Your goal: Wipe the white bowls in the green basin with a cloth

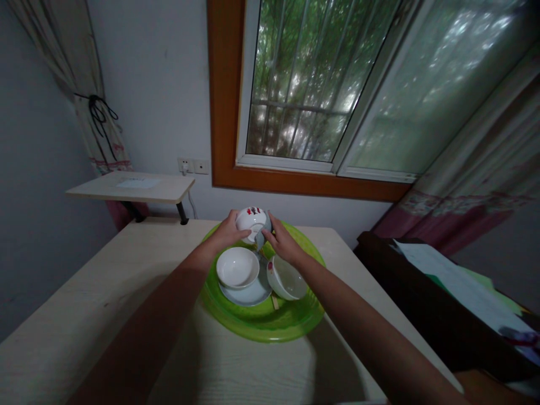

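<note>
A white bowl [250, 218] with a red and dark pattern is tipped on its side above the basin, its base turned toward me. My left hand [230, 229] grips it from the left, thumb across its underside. With my right hand [282, 236] I press what looks like a pale grey cloth [260, 239] against the bowl's right side. Below lies a round green basin [270, 332]. In it, a white bowl [237, 265] stands on a pale plate [247, 295], and another bowl [289, 281] with a red flower mark leans tilted at the right.
The basin rests on a light wooden table [126, 315]. A small raised shelf [169, 191] with a paper on it stands at the back left. Papers [459, 281] lie on dark furniture at the right. Behind are a wall socket [185, 165] and a barred window [304, 84].
</note>
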Motion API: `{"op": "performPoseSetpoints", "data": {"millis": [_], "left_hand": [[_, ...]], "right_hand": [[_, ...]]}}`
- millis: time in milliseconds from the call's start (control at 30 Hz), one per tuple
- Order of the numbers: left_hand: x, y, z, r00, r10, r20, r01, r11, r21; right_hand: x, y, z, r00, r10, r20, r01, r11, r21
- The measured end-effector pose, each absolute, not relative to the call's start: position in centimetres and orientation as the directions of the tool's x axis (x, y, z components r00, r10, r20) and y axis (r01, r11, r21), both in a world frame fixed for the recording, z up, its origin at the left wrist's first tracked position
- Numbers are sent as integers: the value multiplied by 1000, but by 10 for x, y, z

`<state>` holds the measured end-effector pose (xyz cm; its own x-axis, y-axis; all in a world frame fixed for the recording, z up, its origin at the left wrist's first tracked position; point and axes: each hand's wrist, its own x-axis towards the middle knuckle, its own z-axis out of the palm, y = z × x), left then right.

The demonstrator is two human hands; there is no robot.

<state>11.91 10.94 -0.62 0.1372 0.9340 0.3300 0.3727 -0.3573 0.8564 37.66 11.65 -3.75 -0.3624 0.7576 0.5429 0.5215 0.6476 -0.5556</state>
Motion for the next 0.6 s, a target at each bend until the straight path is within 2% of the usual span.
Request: {"op": "performPoseSetpoints", "data": {"millis": [300,433,600], "left_hand": [[122,104,-2,206,926,317,402,-375,835],[124,101,1,155,925,347,381,-380,842],[121,103,1,133,925,357,377,-380,844]], "right_hand": [[372,101,-18,-419,714,561,549,691,-470],[370,104,-18,-374,729,573,524,676,-519],[371,110,-23,-310,799,515,493,598,-632]]}}
